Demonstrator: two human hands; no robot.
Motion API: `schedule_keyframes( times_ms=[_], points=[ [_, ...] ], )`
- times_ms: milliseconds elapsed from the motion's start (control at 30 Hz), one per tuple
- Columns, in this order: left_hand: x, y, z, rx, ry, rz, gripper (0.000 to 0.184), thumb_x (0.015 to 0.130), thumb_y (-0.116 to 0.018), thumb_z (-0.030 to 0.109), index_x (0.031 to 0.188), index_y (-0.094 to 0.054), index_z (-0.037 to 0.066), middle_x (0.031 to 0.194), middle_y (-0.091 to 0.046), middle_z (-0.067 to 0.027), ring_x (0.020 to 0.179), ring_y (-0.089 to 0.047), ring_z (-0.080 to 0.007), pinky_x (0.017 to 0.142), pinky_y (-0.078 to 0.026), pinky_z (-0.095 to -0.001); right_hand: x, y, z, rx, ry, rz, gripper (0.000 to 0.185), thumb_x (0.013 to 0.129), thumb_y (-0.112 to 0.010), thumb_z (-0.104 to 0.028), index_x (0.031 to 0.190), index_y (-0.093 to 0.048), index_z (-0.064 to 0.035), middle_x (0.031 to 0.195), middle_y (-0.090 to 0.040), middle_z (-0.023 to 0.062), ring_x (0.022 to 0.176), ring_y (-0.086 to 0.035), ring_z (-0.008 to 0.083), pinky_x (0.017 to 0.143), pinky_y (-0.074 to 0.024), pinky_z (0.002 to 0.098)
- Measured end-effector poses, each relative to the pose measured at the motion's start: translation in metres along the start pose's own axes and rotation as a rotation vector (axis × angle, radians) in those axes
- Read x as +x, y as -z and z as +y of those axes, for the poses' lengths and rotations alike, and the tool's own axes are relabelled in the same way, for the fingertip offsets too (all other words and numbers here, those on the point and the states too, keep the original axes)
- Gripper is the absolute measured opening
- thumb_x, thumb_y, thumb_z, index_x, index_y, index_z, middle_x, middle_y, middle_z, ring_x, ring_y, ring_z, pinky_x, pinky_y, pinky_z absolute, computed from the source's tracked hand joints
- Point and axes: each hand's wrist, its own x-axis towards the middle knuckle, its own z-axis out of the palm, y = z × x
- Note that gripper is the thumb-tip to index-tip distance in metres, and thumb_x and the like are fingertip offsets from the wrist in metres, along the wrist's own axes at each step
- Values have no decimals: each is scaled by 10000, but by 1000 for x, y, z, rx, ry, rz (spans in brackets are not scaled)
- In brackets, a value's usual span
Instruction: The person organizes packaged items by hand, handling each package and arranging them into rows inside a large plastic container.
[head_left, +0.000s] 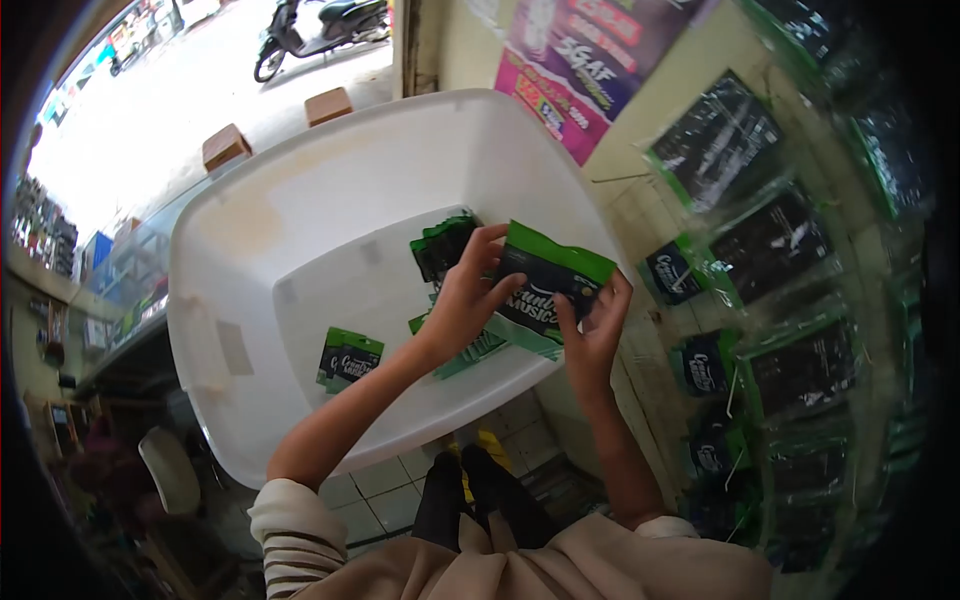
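Note:
Both my hands hold a dark pouch (540, 285) with a green top band and white lettering, tilted above the right part of a white plastic tub (390, 130). My left hand (475, 290) pinches its left edge between thumb and fingers. At its right edge my right hand (595, 325) grips it, thumb on the front. Inside the tub, a stack of similar pouches (445, 245) lies behind my left hand. More green packets (480, 350) sit below the held pouch, partly hidden by my left forearm. Two small pouches (350, 358) rest on the tub floor at the left.
Clear packs with dark contents (770, 245) and small pouches (705, 362) hang on the wall to the right. A purple poster (590, 60) is above the tub. Two brown blocks (228, 147) stand beyond the rim, and a scooter (320, 35) is outside. A glass case (125, 275) stands left.

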Motion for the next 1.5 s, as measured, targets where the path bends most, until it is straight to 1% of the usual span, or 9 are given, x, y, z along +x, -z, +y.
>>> schedule_keyframes(
  times_ms=[100,400,600,1000,1100,1200,1267,1300,1500],
  points=[
    [5,-41,9,23,-51,-190,584,800,-558,-1,1304,-294,130,992,-494,-64,954,-504,-128,790,-456,-278,-20,37,-3,-24,-39,219,525,810,-574,-41,1220,-248,-17,1129,-440,183,1004,-487,223,833,-405,312],
    [19,-117,-31,30,-62,-288,583,814,-539,-2,1324,-283,120,938,-499,-27,885,-494,-82,752,-452,-242,-36,94,23,-61,-41,395,487,828,-548,-39,1224,-267,-3,1119,-450,165,1006,-481,202,837,-402,309],
    [24,-143,-41,-45,-60,-122,593,813,-525,-21,1332,-269,112,961,-491,-20,874,-494,-88,762,-427,-231,-26,108,35,-144,0,398,462,818,-551,-42,1208,-307,2,1090,-474,175,1001,-492,235,834,-404,338],
    [28,-159,-74,76,-69,-71,556,830,-509,-3,1324,-309,155,975,-497,-35,901,-486,-94,801,-417,-251,-27,123,62,-269,-49,359,436,815,-562,-77,1178,-339,17,1036,-515,197,966,-532,283,804,-415,354],
    [27,-164,-71,114,-90,-42,510,835,-501,-3,1301,-340,128,1005,-482,-32,902,-483,-98,809,-416,-252,-27,127,66,-207,-73,361,424,819,-563,-89,1168,-349,20,1022,-513,202,942,-539,275,785,-422,355],
    [11,-161,-62,15,-105,-21,456,836,-491,-10,1265,-377,97,1030,-469,-43,920,-471,-103,814,-414,-253,-39,125,56,-209,-33,334,392,839,-562,-116,1142,-353,20,981,-531,142,885,-542,174,727,-443,289],
    [7,-154,-65,231,-268,3,417,837,-476,-21,1236,-404,74,1021,-451,-57,922,-455,-111,816,-407,-256,-41,126,44,-238,-59,283,358,851,-552,-145,1117,-373,13,974,-532,134,863,-538,160,707,-439,287],
    [4,-154,-55,224,-249,18,367,848,-447,-13,1207,-445,64,978,-435,-67,911,-447,-133,812,-388,-249,-37,122,36,-204,-34,331,231,856,-529,-133,997,-436,25,852,-563,165,802,-577,236,682,-435,323],
    [7,-159,-39,313,-266,130,362,837,-444,-12,1171,-525,103,925,-442,-99,849,-462,-194,781,-393,-276,-8,120,26,-242,-61,393,235,884,-487,-164,918,-548,61,799,-600,164,710,-592,229,637,-445,322]
  ],
)
